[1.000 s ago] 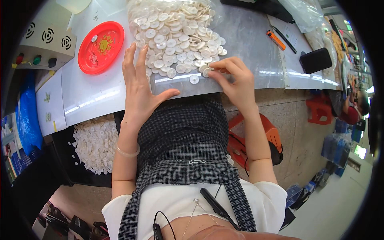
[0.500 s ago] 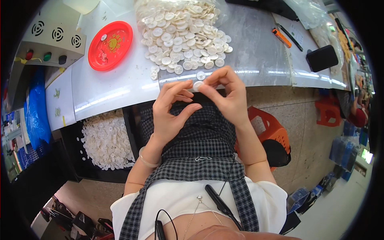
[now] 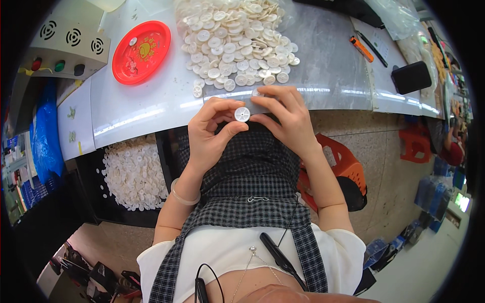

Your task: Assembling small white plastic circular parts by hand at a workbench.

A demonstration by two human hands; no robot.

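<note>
Well, near the pile the left hand pinches a wheel, the right hand beside it with fingers parted.

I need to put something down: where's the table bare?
Free: grey tabletop between the white disc pile and orange marker; white tabletop between the red plate and front edge. Crowded: the pile and, before it, left hand and right hand.

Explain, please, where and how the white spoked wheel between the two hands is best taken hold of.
Probably pinch the white spoked wheel by its rim's right part, with the right hand from the right: the left hand holds it from the left, and its round face points toward the camera, leaving that edge visible.
</note>
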